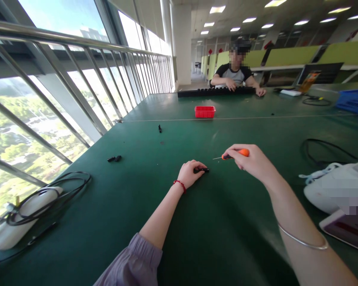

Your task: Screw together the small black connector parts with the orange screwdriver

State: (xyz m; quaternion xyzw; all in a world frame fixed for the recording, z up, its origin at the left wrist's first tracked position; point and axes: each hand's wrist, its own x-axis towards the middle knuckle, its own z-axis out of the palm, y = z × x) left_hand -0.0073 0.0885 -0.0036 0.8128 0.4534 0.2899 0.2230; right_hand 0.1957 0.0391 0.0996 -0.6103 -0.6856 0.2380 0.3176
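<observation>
My left hand [191, 173] rests on the green table, its fingers closed round a small black part [203, 170] whose right end sticks out; its kind cannot be made out. In my right hand [247, 161] is a screwdriver [244, 152] with an orange and black handle. The thin metal shaft points left, above the table and a little to the right of the black part, not touching it. Two more small black pieces lie apart from my hands: one at the left [115, 158] and one farther back [160, 128].
A red basket [205, 112] stands mid-table near a string stretched across. Behind it a person [234, 73] handles a long black bar [216, 92]. Cables lie over a white power strip [32, 214] at left. A white object [331, 186] and a phone-like device sit at right; a blue basket [353, 101] beyond.
</observation>
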